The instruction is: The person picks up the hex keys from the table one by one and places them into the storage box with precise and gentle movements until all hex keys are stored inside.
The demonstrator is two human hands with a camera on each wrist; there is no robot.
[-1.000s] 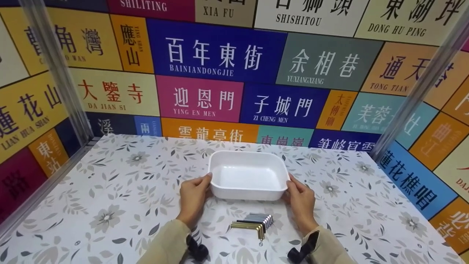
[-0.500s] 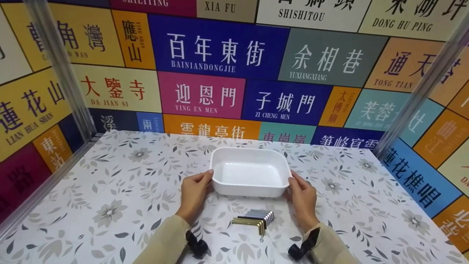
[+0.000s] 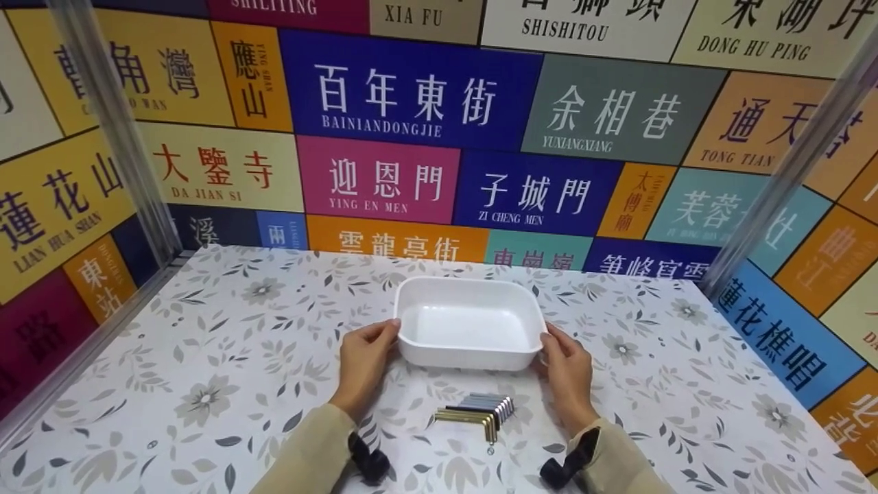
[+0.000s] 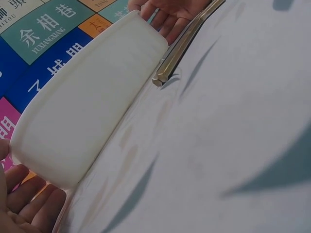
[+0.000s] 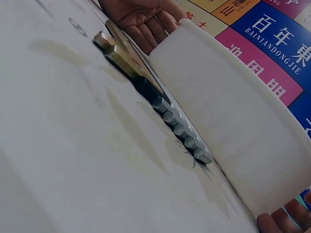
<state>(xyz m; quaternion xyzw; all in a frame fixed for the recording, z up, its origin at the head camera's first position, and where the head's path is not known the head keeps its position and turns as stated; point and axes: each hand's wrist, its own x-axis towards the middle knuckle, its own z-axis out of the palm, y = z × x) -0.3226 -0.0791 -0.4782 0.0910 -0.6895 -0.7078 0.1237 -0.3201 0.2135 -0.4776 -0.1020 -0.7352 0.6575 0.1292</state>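
Observation:
A white rectangular plastic tub (image 3: 473, 328) with rounded corners sits upright on the table in the head view. My left hand (image 3: 365, 362) pinches its left end, thumb at the rim and fingers against the outer wall. At the opposite end, my right hand (image 3: 568, 367) holds the tub in the same way. Between my wrists, just in front of the tub, lies a row of L-shaped hex keys (image 3: 480, 412) in gold, black and silver. Their six-sided ends (image 5: 180, 128) show clearly in the right wrist view, close beside the tub's wall.
A tablecloth (image 3: 206, 401) with grey flowers and leaves covers the table. Behind it rises a wall (image 3: 405, 89) of coloured panels with Chinese lettering, with clear upright strips at both back corners. Black wrist mounts (image 3: 370, 461) sit at my sleeves.
The head view has shifted slightly. Both hands keep their hold on the tub, and the hex keys lie where they were.

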